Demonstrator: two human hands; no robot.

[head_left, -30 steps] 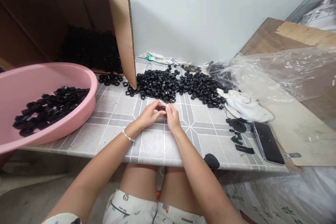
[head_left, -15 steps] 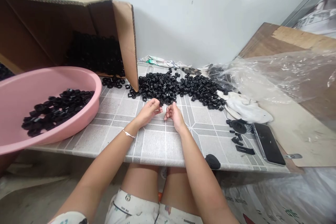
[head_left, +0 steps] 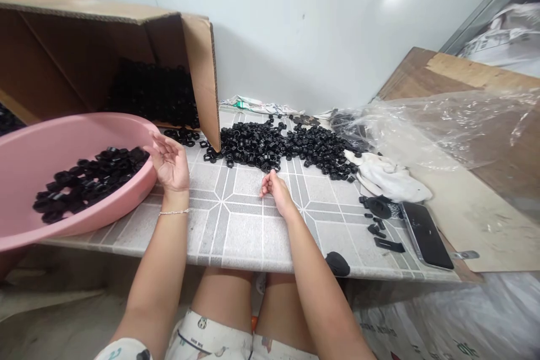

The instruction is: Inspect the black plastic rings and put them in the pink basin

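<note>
My left hand [head_left: 171, 164] is open, palm up, fingers spread beside the rim of the pink basin [head_left: 50, 135], with nothing in it. The basin holds a heap of small black plastic rings [head_left: 88, 177]. My right hand [head_left: 274, 187] rests on the tiled table [head_left: 236, 219] with its fingers curled loosely, just in front of the large pile of black rings [head_left: 278, 146]. I cannot see anything inside the right hand's fingers.
A cardboard box [head_left: 105, 56] lying on its side at the back left holds more black rings. On the right lie a white cloth [head_left: 390, 177], a clear plastic bag [head_left: 455, 124], a phone [head_left: 426, 236] and a few black parts [head_left: 377, 208].
My hands, joined on a small black piece a second ago, have parted. The left hand swung left to the basin's rim and opened. The right hand stayed near the pile.
</note>
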